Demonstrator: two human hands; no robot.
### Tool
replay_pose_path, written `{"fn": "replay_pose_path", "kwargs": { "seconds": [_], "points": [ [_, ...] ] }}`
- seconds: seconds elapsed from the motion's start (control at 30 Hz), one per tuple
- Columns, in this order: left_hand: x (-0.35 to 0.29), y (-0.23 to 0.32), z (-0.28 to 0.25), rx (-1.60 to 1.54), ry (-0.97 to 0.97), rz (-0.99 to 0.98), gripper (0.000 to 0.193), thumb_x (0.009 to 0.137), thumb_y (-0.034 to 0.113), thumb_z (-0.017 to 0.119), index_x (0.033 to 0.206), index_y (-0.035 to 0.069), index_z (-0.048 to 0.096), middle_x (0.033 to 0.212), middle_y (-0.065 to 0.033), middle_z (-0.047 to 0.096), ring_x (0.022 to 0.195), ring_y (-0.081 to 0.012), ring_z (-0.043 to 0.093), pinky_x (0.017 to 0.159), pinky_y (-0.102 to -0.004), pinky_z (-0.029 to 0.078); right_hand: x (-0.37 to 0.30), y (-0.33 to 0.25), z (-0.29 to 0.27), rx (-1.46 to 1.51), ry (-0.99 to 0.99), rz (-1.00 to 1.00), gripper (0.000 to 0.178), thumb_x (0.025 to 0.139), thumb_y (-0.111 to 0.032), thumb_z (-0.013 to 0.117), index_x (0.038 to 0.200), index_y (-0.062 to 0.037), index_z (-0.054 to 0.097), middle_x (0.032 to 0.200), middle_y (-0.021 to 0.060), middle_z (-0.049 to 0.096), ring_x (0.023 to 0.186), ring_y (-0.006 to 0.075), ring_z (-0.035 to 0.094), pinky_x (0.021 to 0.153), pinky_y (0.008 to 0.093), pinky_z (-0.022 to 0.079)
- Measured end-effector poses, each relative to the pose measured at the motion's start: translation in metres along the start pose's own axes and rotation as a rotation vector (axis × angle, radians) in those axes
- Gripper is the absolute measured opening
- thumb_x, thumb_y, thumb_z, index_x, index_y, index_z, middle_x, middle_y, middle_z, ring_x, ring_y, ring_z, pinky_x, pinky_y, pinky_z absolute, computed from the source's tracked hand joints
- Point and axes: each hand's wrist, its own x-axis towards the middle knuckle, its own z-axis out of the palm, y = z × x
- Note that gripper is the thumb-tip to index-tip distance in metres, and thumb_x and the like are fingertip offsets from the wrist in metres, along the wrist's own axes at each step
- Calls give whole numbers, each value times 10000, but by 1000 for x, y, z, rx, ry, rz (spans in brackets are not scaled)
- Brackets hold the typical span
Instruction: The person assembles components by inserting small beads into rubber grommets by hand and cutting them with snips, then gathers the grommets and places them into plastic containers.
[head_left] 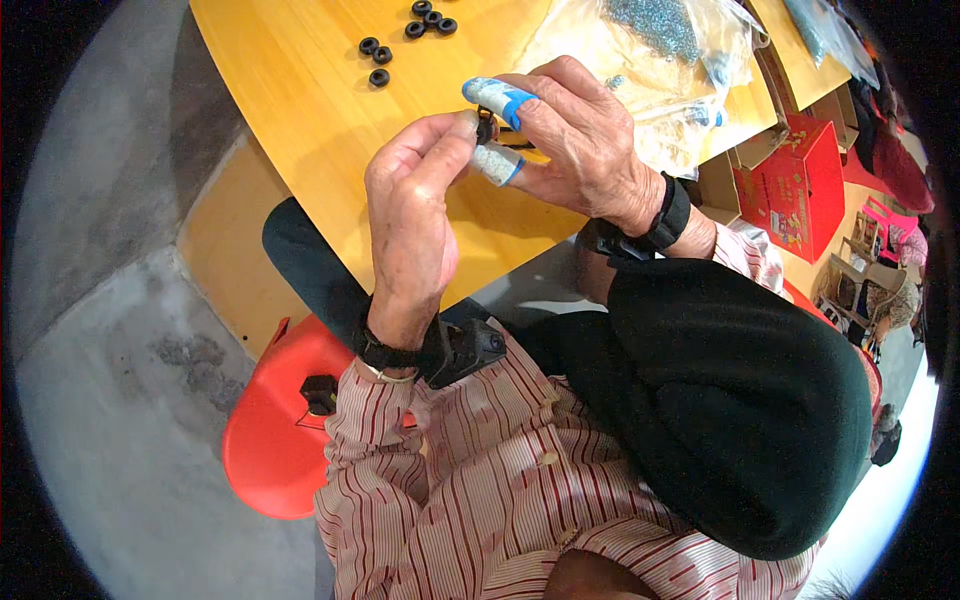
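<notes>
Over the yellow table, my left hand (412, 205) pinches a small round black part (486, 127) between thumb and fingertips. From the other side my right hand (585, 140) closes on the same part with thumb and index finger, both wrapped in blue and whitish coverings. A thin dark strip shows between the right thumb and index finger; I cannot make out whether it belongs to the part. Farther off on the table lie several small black rings (415, 30), some touching and some apart.
A clear plastic bag (560, 50) with a heap of small blue-grey pieces (655, 25) spreads over the table (300, 90) at the far right. Beyond the right edge stands a red box (800, 190). A red stool (270, 430) with a small black object (319, 394) is at my left.
</notes>
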Motion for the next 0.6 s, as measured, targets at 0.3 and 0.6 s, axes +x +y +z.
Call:
{"fn": "replay_pose_path", "kwargs": {
  "seconds": [0.3, 0.6],
  "points": [
    [0, -4, -7, 59, 2, -52, 286, 902, 186, 561, 1098, -20, 591, 1026, -66, 626, 927, -146, 568, 833, -304, 425, 0, 3, 5, 57, -15, -31, 423, 611, -125, 756, 978, -16, 577, 909, 103, 607, 772, 260, 553, 692, 337, 482],
    [3, 13, -25, 472, -302, 336, 776, 758, 297, 769, 1388, 70, 376, 1188, -108, 551, 1014, -174, 546, 867, -256, 412, 3, 2, -2, 314, -102, 120, 426, 656, -231, 754, 1015, -41, 624, 819, 92, 609, 722, 268, 538, 649, 359, 480]
  ]
}}
